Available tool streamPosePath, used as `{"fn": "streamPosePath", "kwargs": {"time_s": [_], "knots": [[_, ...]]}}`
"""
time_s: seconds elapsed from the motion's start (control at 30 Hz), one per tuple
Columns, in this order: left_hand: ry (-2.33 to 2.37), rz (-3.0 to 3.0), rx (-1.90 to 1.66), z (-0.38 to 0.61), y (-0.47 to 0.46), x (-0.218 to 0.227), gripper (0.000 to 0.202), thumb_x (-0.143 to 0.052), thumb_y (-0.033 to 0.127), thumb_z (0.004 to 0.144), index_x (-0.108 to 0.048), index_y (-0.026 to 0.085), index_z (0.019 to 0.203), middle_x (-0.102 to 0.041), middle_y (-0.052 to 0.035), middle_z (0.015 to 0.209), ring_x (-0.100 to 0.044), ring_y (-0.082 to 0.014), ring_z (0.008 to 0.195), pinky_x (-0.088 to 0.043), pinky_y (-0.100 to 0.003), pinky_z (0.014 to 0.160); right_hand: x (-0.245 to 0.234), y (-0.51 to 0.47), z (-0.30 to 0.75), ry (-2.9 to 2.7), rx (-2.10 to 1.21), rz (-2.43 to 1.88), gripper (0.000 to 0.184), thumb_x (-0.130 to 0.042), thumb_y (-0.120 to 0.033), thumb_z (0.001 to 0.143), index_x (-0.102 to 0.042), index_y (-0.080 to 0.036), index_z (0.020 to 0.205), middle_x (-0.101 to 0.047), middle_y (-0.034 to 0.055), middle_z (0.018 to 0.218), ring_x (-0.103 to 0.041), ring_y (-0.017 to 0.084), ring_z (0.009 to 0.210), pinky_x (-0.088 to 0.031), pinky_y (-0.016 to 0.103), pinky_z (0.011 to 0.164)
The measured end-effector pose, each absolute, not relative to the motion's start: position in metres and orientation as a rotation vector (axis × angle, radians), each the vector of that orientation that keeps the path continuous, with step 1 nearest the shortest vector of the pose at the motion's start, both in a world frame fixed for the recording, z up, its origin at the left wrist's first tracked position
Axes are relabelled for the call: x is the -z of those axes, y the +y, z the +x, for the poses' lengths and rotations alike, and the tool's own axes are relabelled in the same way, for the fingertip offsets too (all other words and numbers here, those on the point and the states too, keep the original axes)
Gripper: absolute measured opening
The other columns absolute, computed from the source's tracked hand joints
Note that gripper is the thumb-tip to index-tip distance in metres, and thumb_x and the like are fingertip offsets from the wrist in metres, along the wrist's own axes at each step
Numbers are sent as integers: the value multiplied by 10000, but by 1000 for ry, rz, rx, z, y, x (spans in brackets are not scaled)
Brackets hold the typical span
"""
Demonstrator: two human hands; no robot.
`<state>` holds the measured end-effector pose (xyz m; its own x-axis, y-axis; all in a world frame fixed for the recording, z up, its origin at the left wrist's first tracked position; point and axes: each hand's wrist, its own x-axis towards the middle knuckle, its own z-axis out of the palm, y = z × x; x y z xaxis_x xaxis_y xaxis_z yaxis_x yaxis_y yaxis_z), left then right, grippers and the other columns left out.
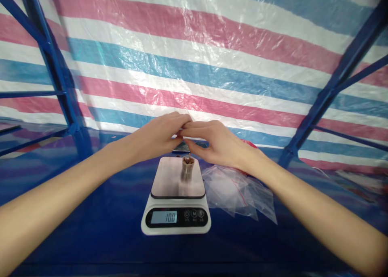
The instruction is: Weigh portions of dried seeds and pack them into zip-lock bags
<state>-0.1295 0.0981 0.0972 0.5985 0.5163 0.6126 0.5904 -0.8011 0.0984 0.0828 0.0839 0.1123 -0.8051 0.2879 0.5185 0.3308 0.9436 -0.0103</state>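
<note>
Left hand [154, 137] and right hand [216, 143] meet clear above the scale [177, 216], fingers [178, 119] pinched together on something too thin to tell, beside a tube [188, 168] on the pan, bags [233, 192] alongside

A pink, white and blue striped tarpaulin [194, 55] hangs across the far side, behind a blue steel frame [51, 67] rising left and right of a glossy blue desk [91, 240].

Scale platform [178, 177]: brushed metal, smooth, satin sheen. Scale base [176, 224]: white plastic, glossy. Bags [236, 192]: clear thin plastic, creased, shiny. Tarp [194, 55]: woven plastic, crinkled, glossy. Frame [53, 67]: painted blue metal, smooth. Tabletop [91, 236]: blue, glossy.
</note>
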Motion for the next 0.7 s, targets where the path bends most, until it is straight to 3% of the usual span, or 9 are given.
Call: {"fn": "streamPosePath", "kwargs": {"time_s": [0.2,0.3,0.4,0.47,0.6,0.7], "knots": [[-1123,-2669,854,-142,109,-92,82,-637,232,794,-611,246,871,-700,-39,863,-658,-259,804,-431,-345,686,-96,100,75,-2562,-188,-350,345,-532,-139,967,-752,-258,1204,-743,35,1188,-693,212,1060,-532,346,902],[-1210,-2627,900,-146,111,-80,49,-592,228,835,-606,236,881,-702,-28,840,-658,-236,756,-426,-336,680,-94,113,76,-2306,-437,-448,316,-517,-189,985,-779,-242,1153,-786,17,1023,-732,198,945,-568,351,858],[-1347,-2556,993,-154,115,-59,102,-530,250,902,-609,230,964,-706,-20,843,-651,-206,709,-430,-320,658,-97,131,89,-2152,-644,-576,254,-562,-246,975,-793,-187,1061,-771,27,826,-721,173,748,-573,319,716],[-1403,-2521,1004,-161,118,-45,169,-515,260,922,-612,230,1058,-694,-18,856,-647,-197,706,-436,-313,650,-100,144,102,-2257,-808,-646,223,-644,-295,942,-787,-183,1070,-768,30,830,-705,165,720,-553,294,661],[-1419,-2527,966,-169,121,-27,393,-529,213,884,-536,227,1277,-656,-38,997,-652,-208,816,-488,-339,741,-95,159,118,-2613,-1039,-716,506,-847,-326,785,-733,-235,1269,-761,14,946,-673,157,784,-515,254,657],[-1447,-2561,983,-168,118,-22,366,-535,186,867,-506,220,1231,-621,-54,1079,-633,-212,896,-501,-358,798,-83,161,115,-2719,-1068,-705,593,-909,-339,714,-737,-233,1272,-753,13,986,-664,163,829,-509,251,688]]}}
